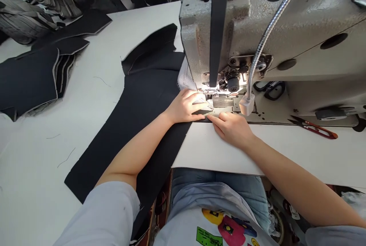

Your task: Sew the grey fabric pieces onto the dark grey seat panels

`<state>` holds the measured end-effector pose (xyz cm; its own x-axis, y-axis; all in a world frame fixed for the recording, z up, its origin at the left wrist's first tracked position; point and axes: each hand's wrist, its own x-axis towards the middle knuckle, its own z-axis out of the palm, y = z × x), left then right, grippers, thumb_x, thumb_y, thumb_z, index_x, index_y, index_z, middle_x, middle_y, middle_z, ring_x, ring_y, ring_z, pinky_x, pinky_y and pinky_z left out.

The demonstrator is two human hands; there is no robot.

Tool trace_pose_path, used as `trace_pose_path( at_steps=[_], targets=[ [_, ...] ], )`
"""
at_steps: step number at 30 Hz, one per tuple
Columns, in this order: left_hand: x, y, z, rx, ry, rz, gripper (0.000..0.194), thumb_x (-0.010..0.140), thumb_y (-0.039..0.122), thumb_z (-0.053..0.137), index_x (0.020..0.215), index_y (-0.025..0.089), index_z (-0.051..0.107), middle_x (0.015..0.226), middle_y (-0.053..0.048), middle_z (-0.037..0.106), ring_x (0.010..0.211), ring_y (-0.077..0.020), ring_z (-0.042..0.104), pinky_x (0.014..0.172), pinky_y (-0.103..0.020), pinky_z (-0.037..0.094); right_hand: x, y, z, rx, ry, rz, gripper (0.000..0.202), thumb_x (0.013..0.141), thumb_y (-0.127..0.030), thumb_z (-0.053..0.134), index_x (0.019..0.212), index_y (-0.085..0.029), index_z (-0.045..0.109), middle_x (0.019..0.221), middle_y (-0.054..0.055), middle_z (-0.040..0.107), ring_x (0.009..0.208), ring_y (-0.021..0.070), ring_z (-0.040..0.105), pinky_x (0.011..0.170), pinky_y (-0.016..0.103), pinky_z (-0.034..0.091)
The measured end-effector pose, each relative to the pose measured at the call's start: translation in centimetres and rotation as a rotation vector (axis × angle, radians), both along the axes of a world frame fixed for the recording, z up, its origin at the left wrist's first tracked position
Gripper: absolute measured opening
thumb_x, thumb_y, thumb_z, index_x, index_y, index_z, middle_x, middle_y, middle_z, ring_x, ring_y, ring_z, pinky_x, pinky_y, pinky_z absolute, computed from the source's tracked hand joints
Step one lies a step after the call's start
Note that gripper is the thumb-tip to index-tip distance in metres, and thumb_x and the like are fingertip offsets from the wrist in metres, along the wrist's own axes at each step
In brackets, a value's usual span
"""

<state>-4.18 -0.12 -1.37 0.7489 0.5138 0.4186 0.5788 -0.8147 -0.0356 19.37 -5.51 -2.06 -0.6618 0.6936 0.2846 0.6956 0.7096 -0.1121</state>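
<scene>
Under the lit needle area of a sewing machine (194, 13) lies a light grey piece of cloth (186, 76), joined to or lying on a large black fabric piece (148, 86). My left hand (187, 106) rests on the cloth just left of the presser foot, fingers stretched out and spread. Close to its thumb, my right hand (231, 127) touches the fabric's edge at the front of the machine bed with an extended index finger; its other fingers are curled. Whether the right fingers pinch anything is hidden.
Red-handled thread snips (317, 127) lie on the right of the bed, and black-handled scissors (270, 87) sit behind. Stacked black fabric pieces (28, 74) occupy the table's left side, with grey cloth bundles (25, 17) beyond. A braided lamp cable (265, 34) hangs over the bed.
</scene>
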Motion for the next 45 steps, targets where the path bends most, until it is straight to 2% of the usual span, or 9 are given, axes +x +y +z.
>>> trace_pose_path(
  at_steps=[3, 6, 11, 16, 20, 26, 33, 40, 45],
  targets=[
    [0.3, -1.6, 1.1, -0.071, 0.068, 0.148, 0.034, 0.088, 0.043, 0.064, 0.114, 0.022, 0.07, 0.116, -0.013, 0.065, 0.11, -0.03, 0.056, 0.093, -0.046, 0.046, -0.3, -0.1, 0.0, -0.011, 0.007, -0.051, 0.036, 0.097, -0.023, 0.041, 0.121, -0.022, 0.068, 0.072, 0.004, 0.063, 0.064, 0.0141, 0.05, 0.057, 0.03, 0.025],
    [0.8, -2.0, 1.8, -0.087, 0.099, 0.177, 0.024, 0.092, 0.031, 0.059, 0.111, 0.022, 0.07, 0.113, -0.011, 0.067, 0.108, -0.0268, 0.057, 0.092, -0.042, 0.047, -0.7, -0.2, 0.0, -0.045, -0.006, -0.145, 0.038, 0.098, -0.025, 0.039, 0.122, -0.022, 0.068, 0.073, 0.005, 0.065, 0.066, 0.0147, 0.051, 0.054, 0.031, 0.022],
    [1.3, -1.4, 1.2, -0.027, 0.059, 0.185, 0.025, 0.091, 0.012, 0.049, 0.097, 0.02, 0.071, 0.098, -0.008, 0.068, 0.1, -0.0236, 0.058, 0.09, -0.039, 0.046, -0.2, -0.1, 0.1, -0.146, 0.04, -0.236, 0.036, 0.097, -0.027, 0.039, 0.109, -0.023, 0.073, 0.078, 0.004, 0.069, 0.073, 0.0157, 0.056, 0.054, 0.029, 0.023],
    [1.0, -1.0, 0.3, 0.043, 0.08, 0.107, 0.025, 0.097, 0.019, 0.047, 0.096, 0.019, 0.072, 0.077, -0.005, 0.065, 0.082, -0.0204, 0.057, 0.08, -0.035, 0.047, -0.2, 0.2, 0.5, -0.109, 0.054, -0.269, 0.039, 0.096, -0.025, 0.041, 0.126, -0.027, 0.066, 0.078, 0.003, 0.067, 0.077, 0.0161, 0.058, 0.057, 0.027, 0.028],
    [0.5, -0.6, 0.2, 0.031, 0.074, 0.099, 0.025, 0.098, 0.022, 0.047, 0.099, 0.02, 0.072, 0.079, -0.005, 0.065, 0.083, -0.0208, 0.057, 0.078, -0.036, 0.047, -1.0, 0.6, 0.8, -0.084, -0.011, -0.227, 0.037, 0.093, -0.027, 0.048, 0.124, -0.025, 0.068, 0.077, 0.004, 0.069, 0.078, 0.0179, 0.06, 0.062, 0.028, 0.034],
    [0.4, 1.7, -0.2, -0.061, 0.022, 0.125, 0.028, 0.098, 0.024, 0.046, 0.09, 0.022, 0.072, 0.083, -0.005, 0.065, 0.088, -0.0215, 0.059, 0.084, -0.04, 0.046, -1.6, 1.6, 0.2, -0.146, -0.077, -0.306, 0.044, 0.095, -0.033, 0.046, 0.135, -0.023, 0.06, 0.084, 0.006, 0.07, 0.076, 0.02, 0.062, 0.058, 0.029, 0.035],
    [0.3, 3.9, -0.7, -0.084, -0.029, 0.143, 0.031, 0.097, 0.026, 0.044, 0.083, 0.021, 0.071, 0.084, -0.007, 0.064, 0.096, -0.0244, 0.059, 0.091, -0.045, 0.045, -1.4, 1.7, -0.7, -0.054, -0.017, -0.282, 0.037, 0.097, -0.028, 0.043, 0.122, -0.02, 0.069, 0.079, 0.006, 0.069, 0.074, 0.0169, 0.06, 0.061, 0.028, 0.035],
    [0.3, 3.8, -0.8, -0.106, -0.076, 0.144, 0.035, 0.097, 0.025, 0.042, 0.076, 0.019, 0.07, 0.082, -0.008, 0.063, 0.092, -0.0236, 0.059, 0.089, -0.044, 0.045, -1.3, 1.2, -0.7, -0.065, -0.004, -0.326, 0.037, 0.098, -0.03, 0.041, 0.122, -0.023, 0.069, 0.076, 0.005, 0.065, 0.072, 0.0174, 0.056, 0.063, 0.028, 0.035],
    [0.5, 3.5, -0.7, -0.122, -0.083, 0.138, 0.035, 0.098, 0.029, 0.043, 0.078, 0.019, 0.071, 0.077, -0.007, 0.061, 0.089, -0.0239, 0.059, 0.088, -0.044, 0.045, -1.3, 1.3, -0.8, 0.019, 0.018, -0.284, 0.037, 0.097, -0.028, 0.041, 0.118, -0.021, 0.071, 0.071, 0.004, 0.063, 0.068, 0.0165, 0.054, 0.066, 0.029, 0.037]
  ],
)
